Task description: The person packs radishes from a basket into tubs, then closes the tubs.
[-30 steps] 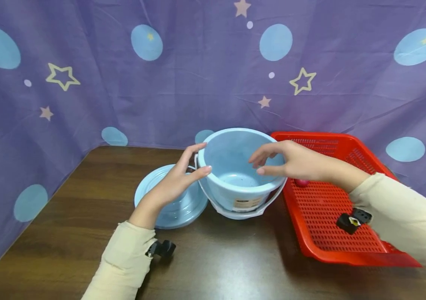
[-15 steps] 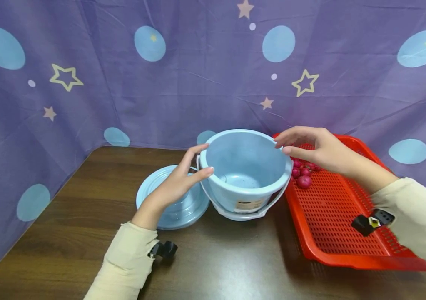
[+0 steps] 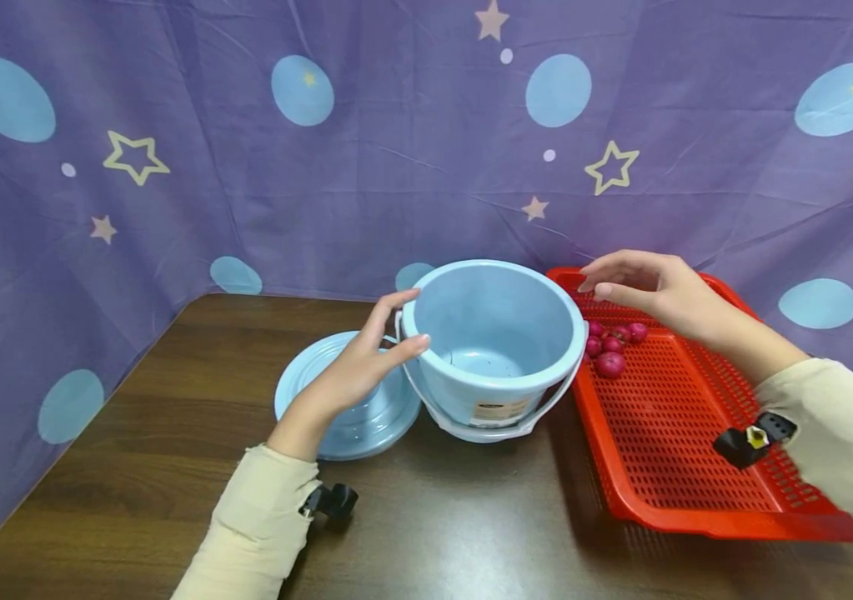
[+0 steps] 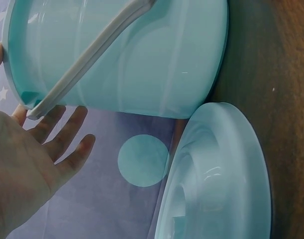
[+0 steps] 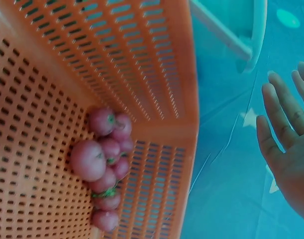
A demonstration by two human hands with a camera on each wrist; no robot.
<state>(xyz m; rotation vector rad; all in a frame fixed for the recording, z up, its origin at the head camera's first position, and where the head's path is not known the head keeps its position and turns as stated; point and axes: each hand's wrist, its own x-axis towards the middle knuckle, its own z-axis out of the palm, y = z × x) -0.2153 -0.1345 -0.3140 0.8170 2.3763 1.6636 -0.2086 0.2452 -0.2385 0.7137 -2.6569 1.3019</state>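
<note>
An empty light blue bucket [image 3: 464,396] stands upright in the middle of the table, its pale handle [image 3: 426,400] hanging down at the front. My left hand [image 3: 347,371] rests thumb and index finger against the left side of its rim. In the left wrist view that hand [image 4: 27,164] has its other fingers spread loosely by the handle's joint. Over the back left of the red basket [image 3: 609,475] hovers my right hand [image 3: 662,292], fingers relaxed and holding nothing. Below it, several pinkish-red tomatoes [image 5: 88,160] with green stems lie bunched in the basket's corner.
A round light blue lid [image 3: 366,433] lies on the dark wooden table [image 3: 133,467] just left of the bucket. The basket stands close at the bucket's right. Behind everything hangs a purple curtain [image 3: 396,167] with stars and blue ovals.
My right hand has moved from over the bucket's opening to the right, above the basket, uncovering the tomatoes. My left hand stays at the bucket's rim.
</note>
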